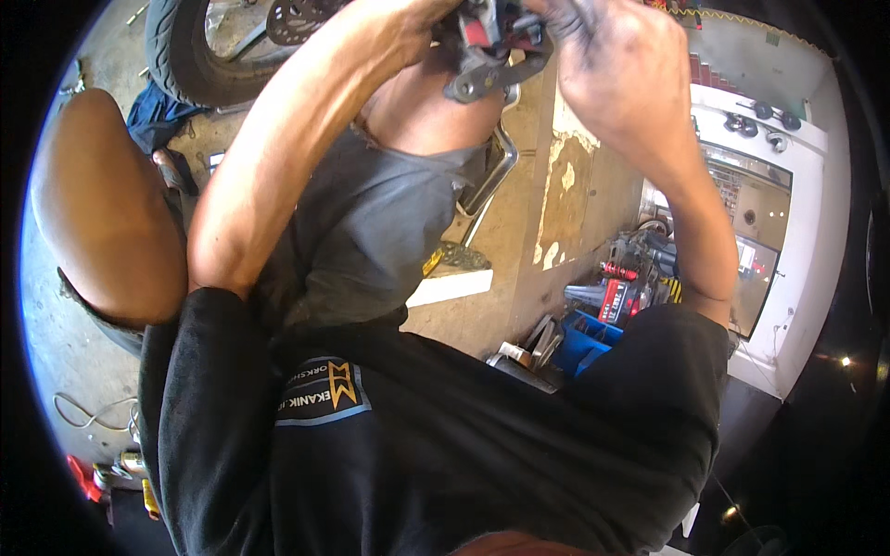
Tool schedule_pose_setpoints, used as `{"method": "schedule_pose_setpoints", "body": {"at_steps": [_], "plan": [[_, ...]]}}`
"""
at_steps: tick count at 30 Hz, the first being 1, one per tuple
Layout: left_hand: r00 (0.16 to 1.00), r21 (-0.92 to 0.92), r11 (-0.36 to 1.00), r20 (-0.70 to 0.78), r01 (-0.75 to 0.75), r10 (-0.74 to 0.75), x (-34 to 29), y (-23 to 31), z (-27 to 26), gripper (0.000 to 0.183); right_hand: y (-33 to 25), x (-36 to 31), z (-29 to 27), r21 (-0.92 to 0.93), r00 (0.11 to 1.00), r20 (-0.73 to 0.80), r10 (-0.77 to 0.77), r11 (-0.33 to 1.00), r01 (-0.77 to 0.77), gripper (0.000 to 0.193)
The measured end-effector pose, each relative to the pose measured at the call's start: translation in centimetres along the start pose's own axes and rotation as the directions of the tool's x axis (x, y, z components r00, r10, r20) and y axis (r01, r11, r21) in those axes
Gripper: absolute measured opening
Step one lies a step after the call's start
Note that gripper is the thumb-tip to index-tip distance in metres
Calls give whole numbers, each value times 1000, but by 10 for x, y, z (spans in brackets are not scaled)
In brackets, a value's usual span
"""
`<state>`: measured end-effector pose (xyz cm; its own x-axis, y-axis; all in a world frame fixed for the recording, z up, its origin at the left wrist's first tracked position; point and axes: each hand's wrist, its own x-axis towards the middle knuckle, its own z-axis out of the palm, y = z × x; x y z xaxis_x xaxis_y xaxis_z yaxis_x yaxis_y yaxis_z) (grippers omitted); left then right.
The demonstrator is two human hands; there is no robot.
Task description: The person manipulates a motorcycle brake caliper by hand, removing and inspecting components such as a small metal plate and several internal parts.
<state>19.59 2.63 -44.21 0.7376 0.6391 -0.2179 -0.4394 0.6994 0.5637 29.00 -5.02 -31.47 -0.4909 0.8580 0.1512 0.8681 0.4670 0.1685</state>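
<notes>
**Head view: both hands steady a greasy metal bracket near the wheel**

Head view shows us with both arms raised to the top edge of the picture. Our left hand point(408, 23) and our grease-blackened right hand point(612, 56) close from either side around a grey cast-metal bracket with a red part inside it point(487, 56), which looks like a brake caliper. Both hands clasp it, though the fingertips are cut off by the rim, so we cannot tell exactly how they sit.

The bracket's lower lug hangs just below the grip. Left of the grip stands a black rubber motorcycle tyre point(171, 46) with a drilled steel brake disc point(301, 18) beside it.

To do this well, we judge that we should keep one hand as the anchor and let the other do the fine work, since greasy palms slip easily. We should hold the piece square and close to the disc, and avoid pinching fingers between lug and rotor.

Below the grip lies a bent chrome tube point(491, 181) on the worn floor.
</notes>
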Motion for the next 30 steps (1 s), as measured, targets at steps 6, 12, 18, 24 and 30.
{"method": "schedule_pose_setpoints", "body": {"at_steps": [6,12,18,24,30], "plan": [[968,110,970,-106,-216,227,-23,-3,14,17,-12,-3,1,-193,983,24,182,966,-174,31],[964,208,946,-39,-250,264,-15,-12,11,19,-18,-24,26,-403,914,-367,175,856,-325,40],[997,215,976,78,-26,9,-15,23,-11,24,-12,15,-22,223,989,107,97,967,-119,23],[972,115,992,231,-59,31,-13,26,-35,24,58,69,-37,12,561,395,-728,615,789,37],[909,160,934,331,-320,254,17,5,-74,26,35,143,-32,106,109,425,-899,169,980,48]]}}
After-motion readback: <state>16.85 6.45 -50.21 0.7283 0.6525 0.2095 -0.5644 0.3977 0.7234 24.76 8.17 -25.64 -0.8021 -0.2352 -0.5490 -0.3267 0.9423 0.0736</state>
